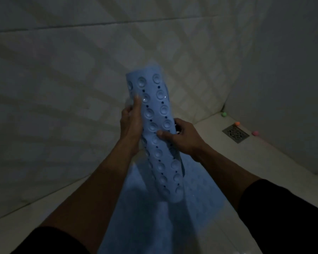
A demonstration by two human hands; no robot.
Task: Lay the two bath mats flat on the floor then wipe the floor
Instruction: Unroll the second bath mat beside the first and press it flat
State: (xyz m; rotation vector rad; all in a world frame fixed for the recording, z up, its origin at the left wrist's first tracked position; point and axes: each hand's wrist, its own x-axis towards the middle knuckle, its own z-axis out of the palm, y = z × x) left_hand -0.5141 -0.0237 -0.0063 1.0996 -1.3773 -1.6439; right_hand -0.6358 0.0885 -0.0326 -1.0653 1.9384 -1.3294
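A light blue rubber bath mat (155, 114), rolled into a tube with suction cups and small holes facing me, is held upright above the floor. My left hand (131, 119) grips its left edge, fingers pointing up. My right hand (181, 136) clasps its right side, thumb pressed on the suction-cup face. Below it a second blue bath mat (154, 217) lies flat on the pale floor (264, 162), running toward me between my forearms. The room is dim.
White tiled walls (81, 70) close in on the left and back, with another wall on the right. A square metal floor drain (235, 133) sits at the right corner. Three small coloured balls (237, 123) lie along the wall base near the drain.
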